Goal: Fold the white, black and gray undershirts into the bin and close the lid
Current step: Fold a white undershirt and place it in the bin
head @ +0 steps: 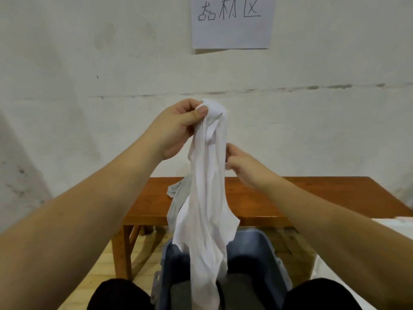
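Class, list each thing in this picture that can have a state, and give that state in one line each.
White undershirt: unfolded, hanging bunched from both hands above the bin.
Gray undershirt: unfolded, lying crumpled on the wooden table.
Bin: open, no lid on it, dark fabric inside.
Left hand: pinches the white undershirt's top.
Right hand: grips its edge lower down.
Paper sign: stuck flat on the wall.
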{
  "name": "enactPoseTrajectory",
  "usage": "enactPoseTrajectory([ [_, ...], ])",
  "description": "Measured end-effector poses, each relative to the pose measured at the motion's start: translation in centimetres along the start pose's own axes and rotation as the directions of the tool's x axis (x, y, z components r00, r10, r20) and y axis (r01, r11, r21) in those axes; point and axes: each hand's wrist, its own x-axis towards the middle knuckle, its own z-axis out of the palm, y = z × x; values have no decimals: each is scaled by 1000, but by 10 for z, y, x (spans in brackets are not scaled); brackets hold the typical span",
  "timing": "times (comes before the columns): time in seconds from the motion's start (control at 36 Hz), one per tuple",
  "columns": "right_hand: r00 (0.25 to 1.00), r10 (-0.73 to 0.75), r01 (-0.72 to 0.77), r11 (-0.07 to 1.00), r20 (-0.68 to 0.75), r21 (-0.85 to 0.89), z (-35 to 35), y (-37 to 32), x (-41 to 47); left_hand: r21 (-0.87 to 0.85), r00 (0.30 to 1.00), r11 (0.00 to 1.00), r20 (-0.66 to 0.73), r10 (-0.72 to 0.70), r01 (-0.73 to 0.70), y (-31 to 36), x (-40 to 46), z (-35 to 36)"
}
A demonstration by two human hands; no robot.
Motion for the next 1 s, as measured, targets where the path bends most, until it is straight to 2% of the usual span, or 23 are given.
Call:
enactPoseTrajectory([
  [0.03, 991, 76, -60, 989, 111, -138, 7, 12, -6, -11, 1000, 1000, -7, -4, 4, 0, 0, -2],
  [0.08, 935, 227, -158, 954, 273, -254, 17, 34, -12, -16, 999, 1000, -33, -13, 12, 0, -1, -4],
  [0.17, 872, 328, -159, 892, 363, -424, 29, 60, -15, -20, 998, 1000, -67, -15, 13, 2, -3, -11],
  [0.22, 871, 379, -134, 796, 312, -591, 31, 77, -20, -32, 995, 999, -101, -16, 13, 3, -5, -18],
  [0.28, 891, 387, -135, 722, 235, -679, 30, 97, -24, -32, 990, 999, -142, -7, 2, 3, -7, -26],
  [0.39, 913, 397, -251, 727, 94, -639, 20, 111, -30, 36, 974, 999, -226, 19, -11, -2, -12, -40],
  [0.47, 936, 351, -260, 700, 3, -665, 8, 107, -31, 123, 947, 992, -318, 41, -2, -6, -18, -47],
  [0.56, 953, 285, -295, 784, -105, -546, -7, 97, -34, 189, 911, 982, -405, 73, 5, -10, -23, -54],
  [0.58, 955, 264, -298, 847, -138, -441, -12, 92, -35, 187, 901, 982, -427, 75, 7, -12, -24, -55],
  [0.64, 954, 256, -271, 958, -156, -89, -17, 83, -33, 159, 890, 987, -451, 66, 8, -13, -26, -54],
  [0.69, 955, 280, -236, 918, -100, 319, -18, 73, -29, 112, 894, 994, -446, 34, 18, -15, -26, -49],
  [0.72, 956, 284, -229, 870, -66, 437, -17, 69, -25, 80, 900, 996, -436, 11, 26, -15, -26, -45],
  [0.75, 961, 274, -227, 847, -29, 481, -14, 64, -22, 37, 906, 999, -424, -15, 34, -16, -24, -41],
  [0.83, 978, 203, -206, 866, 57, 456, 3, 51, -13, -154, 920, 987, -380, -94, 37, -18, -18, -25],
  [0.92, 982, 126, -162, 944, 139, 288, 23, 46, -10, -335, 928, 941, -333, -166, 48, -20, -11, -6],
  [1.0, 967, 152, -186, 971, 206, 152, 38, 46, -10, -413, 932, 907, -292, -214, 79, -30, -3, 7],
])
